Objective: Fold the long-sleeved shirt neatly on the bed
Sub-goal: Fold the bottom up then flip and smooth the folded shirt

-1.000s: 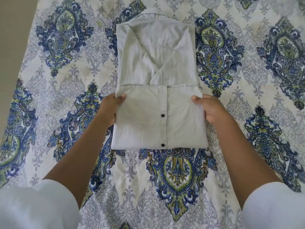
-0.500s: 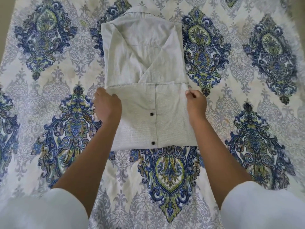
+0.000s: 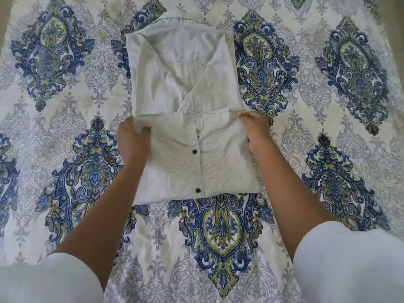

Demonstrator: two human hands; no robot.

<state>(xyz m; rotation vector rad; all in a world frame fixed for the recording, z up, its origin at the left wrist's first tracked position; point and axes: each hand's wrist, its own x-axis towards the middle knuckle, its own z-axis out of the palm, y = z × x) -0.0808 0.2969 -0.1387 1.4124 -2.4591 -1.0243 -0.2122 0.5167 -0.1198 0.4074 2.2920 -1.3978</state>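
- Nearest to the viewer, two loose white sleeves fill the bottom corners, with a bare forearm reaching forward out of each
- Under the arms lies the bed cover, pale with large blue, green and yellow paisley medallions and grey damask shapes between them
- The pale grey long-sleeved shirt lies flat on that cover, in the middle of the bed, folded into a narrow upright rectangle
- Its lower part is turned up over the body as a flap, and two dark buttons show along the placket, one above the other
- The left hand grips the left edge of the flap near its top corner, thumb lying on the cloth and the fingers tucked out of sight beneath
- The right hand holds the flap's top right corner, fingers curled onto the edge of the cloth
- Beyond the hands, the upper half of the shirt shows both sides folded inwards, the two meeting in a V over the back panel
- Farthest off, the collar peeks out at the top edge of the shirt, with more patterned cover around it
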